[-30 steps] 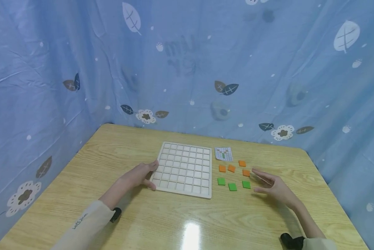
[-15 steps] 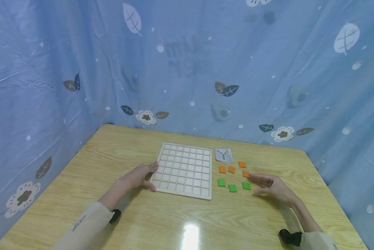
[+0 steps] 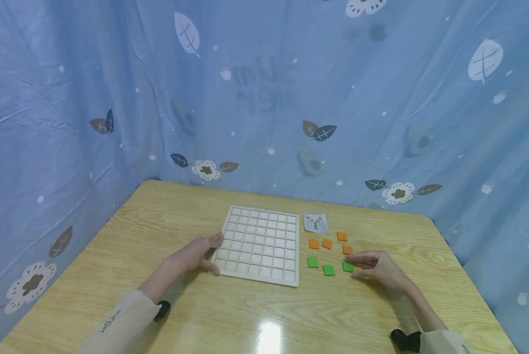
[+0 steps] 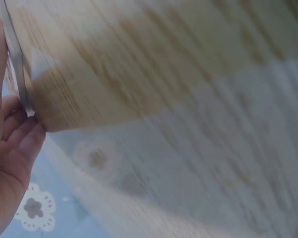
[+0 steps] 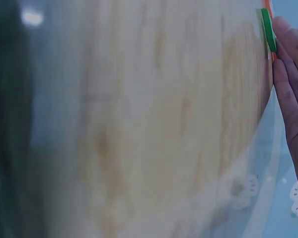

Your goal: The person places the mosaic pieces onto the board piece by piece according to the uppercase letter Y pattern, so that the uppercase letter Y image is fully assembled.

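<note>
A: Where do the hands stand, and how is the grip on each side?

B: The left hand touches the left edge of the gridded board, thumb and fingers spread wide. The right hand is at the rightmost green tile, its grip narrow; whether it pinches the tile yet cannot be told. That tile lies flat on the tabletop, right of the board, with an orange tile just beyond it.

A: How is this best done?

B: The tile looks thin, so a light pinch on opposite edges, fingertips kept low, should serve. The fingers ought to avoid that orange neighbour, which a careless sweep could nudge. The left hand probably needs only gentle pressure to steady the board.

A: And what differs from half a second earlier?

B: The right hand has come leftward and nearer the person; its fingertips leave the orange tile's side for the green one, and the gap to the thumb is smaller. The left hand, the board, the other tiles and the printed card keep their places, while the head view tips up slightly.
</note>
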`<state>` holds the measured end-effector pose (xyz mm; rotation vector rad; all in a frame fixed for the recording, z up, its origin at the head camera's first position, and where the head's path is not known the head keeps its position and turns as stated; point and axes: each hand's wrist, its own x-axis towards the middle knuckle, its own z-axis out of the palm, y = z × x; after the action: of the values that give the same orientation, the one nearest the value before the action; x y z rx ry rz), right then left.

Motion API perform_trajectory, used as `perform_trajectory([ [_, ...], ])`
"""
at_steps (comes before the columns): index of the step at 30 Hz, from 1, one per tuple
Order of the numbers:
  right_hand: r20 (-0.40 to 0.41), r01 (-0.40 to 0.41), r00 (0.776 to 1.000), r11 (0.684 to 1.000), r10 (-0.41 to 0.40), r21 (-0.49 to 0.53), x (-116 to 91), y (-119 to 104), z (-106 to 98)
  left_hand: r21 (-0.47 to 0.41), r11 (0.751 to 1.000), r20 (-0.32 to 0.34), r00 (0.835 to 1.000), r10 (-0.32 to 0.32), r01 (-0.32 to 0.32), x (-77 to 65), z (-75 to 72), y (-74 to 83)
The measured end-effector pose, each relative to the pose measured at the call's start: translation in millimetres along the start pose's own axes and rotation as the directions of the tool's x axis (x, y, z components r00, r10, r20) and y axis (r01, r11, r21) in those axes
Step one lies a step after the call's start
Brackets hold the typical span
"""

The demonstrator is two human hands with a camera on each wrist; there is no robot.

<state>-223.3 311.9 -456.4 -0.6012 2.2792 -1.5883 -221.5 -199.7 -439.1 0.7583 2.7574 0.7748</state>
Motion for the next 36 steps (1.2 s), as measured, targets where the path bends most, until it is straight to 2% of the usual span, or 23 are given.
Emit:
perform_trajectory([
  [5,-0.035,-0.021,0.999,0.998,0.019,-0.062,3,-1,3,-0.011,1.000,-0.014,1.000,0.021,-0.021,-1.3,0.2,-0.7],
  [11,-0.072,-0.043,0.997,0.993,0.035,-0.111,7,1,5,-0.029,1.000,-0.012,1.000,0.007,-0.008,-2.2,0.4,-0.1],
  [19,-0.115,-0.067,0.992,0.990,0.053,-0.123,12,-5,10,-0.032,0.999,-0.008,1.000,0.002,-0.002,-2.6,-0.9,2.7],
  [23,-0.111,-0.057,0.993,0.992,0.045,-0.112,14,-10,11,-0.019,1.000,-0.006,1.000,-0.003,0.003,-2.1,-0.5,2.2],
  [30,-0.103,-0.005,0.995,0.993,-0.007,-0.119,20,-19,17,-0.046,0.999,-0.004,1.000,-0.017,0.017,-1.9,0.5,2.6],
  [36,-0.122,0.029,0.992,0.994,-0.042,-0.107,27,-28,27,-0.066,0.998,-0.011,1.000,-0.002,0.001,-3.0,1.8,0.4],
])
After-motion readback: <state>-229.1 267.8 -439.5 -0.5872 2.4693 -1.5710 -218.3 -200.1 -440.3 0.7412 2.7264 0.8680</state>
